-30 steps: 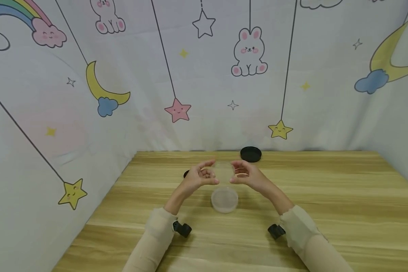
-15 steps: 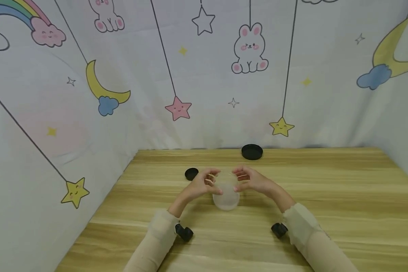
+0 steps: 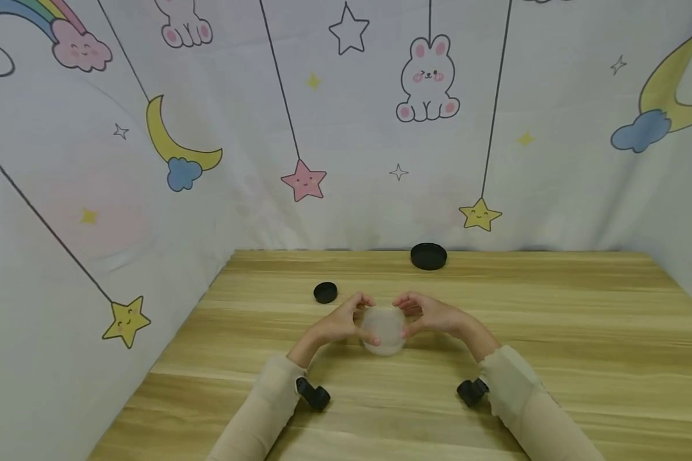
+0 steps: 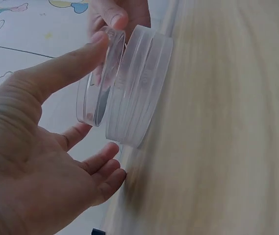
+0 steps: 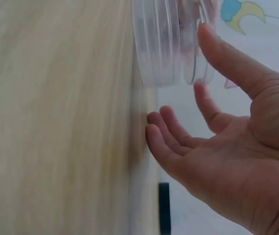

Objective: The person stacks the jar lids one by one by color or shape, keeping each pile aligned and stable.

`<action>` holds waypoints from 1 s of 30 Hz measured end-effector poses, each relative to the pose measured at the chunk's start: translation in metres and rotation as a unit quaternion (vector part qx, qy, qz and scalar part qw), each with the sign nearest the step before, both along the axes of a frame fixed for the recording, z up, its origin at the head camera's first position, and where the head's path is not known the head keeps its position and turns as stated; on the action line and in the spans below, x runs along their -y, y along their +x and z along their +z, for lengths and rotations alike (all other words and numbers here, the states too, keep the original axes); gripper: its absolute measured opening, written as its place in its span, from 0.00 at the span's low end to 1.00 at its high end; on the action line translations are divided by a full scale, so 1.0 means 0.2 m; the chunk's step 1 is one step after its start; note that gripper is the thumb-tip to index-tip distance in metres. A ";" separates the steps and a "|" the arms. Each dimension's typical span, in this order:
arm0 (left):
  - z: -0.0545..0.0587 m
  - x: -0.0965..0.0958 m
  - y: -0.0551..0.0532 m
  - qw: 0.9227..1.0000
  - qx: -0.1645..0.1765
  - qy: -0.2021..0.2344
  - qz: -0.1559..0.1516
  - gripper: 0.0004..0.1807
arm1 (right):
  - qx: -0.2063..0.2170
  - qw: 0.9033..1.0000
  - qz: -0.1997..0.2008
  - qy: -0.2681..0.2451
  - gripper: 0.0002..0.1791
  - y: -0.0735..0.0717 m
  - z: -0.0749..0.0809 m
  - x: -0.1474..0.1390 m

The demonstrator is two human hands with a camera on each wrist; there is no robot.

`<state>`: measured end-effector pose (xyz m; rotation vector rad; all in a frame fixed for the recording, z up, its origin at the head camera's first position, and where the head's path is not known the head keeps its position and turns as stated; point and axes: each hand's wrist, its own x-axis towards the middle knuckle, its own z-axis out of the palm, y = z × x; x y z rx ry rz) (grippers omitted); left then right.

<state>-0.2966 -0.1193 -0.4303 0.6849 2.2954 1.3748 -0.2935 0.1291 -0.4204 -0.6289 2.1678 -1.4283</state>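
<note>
Over the wood-grained table (image 3: 530,397), left hand (image 3: 341,323) and right hand (image 3: 435,316) clamp thumbs and fingers on a smooth clear disc (image 4: 93,97), just above a ringed, translucent tub (image 4: 140,88).

A shallow, round, see-through dish (image 4: 102,78) is sitting between the left hand (image 4: 31,161) and the right hand (image 5: 232,152), whose thumbs and fingers are gripping its rim from opposite sides. Just above a wider tub (image 4: 139,88), it is tilting slightly (a thin gap is showing between the two). The tub is standing flat on the bench (image 4: 227,122), its colourless, cloudier wall displaying raised bands running all the way across the visible side.
</note>
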 end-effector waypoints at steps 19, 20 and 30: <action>-0.03 0.02 -0.01 1.000 -0.002 -0.024 -0.020 0.37 | -0.004 1.000 0.005 0.024 0.35 0.00 -0.04 0.02; -0.04 0.02 -0.01 1.000 -0.001 -0.025 -0.019 0.37 | -0.003 1.000 0.005 0.025 0.35 0.00 -0.04 0.02; -0.05 0.02 -0.01 0.999 -0.003 -0.035 -0.010 0.39 | 0.001 0.999 0.006 0.035 0.36 0.00 -0.05 0.02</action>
